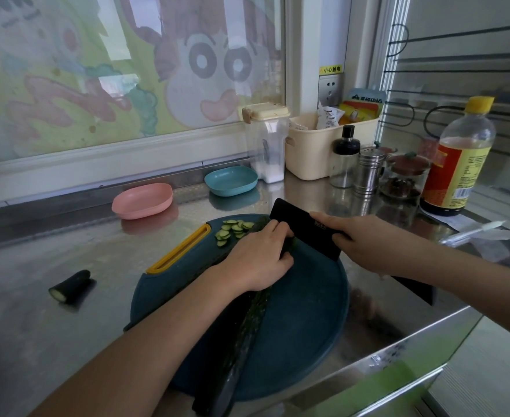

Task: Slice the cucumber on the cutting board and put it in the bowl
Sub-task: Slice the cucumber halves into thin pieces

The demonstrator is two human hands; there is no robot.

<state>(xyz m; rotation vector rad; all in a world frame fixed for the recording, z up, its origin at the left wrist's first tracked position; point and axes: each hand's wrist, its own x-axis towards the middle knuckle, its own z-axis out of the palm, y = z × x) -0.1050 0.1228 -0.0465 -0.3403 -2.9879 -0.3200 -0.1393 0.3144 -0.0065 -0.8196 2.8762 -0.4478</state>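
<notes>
Cucumber [255, 308] lay on cutting board [305, 332], mostly whole; few slices [232, 231] cut. Left hand [256, 257] curled around it, right hand [365, 242] gripped knife [296, 219]. Pink bowl [142, 200] held none.

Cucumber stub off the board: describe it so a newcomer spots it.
Find the round dark cutting board on the steel counter. Left of it, on the metal, lies the cucumber stub. Unlike the thin slices on the board, it is one thick chunk.
</notes>
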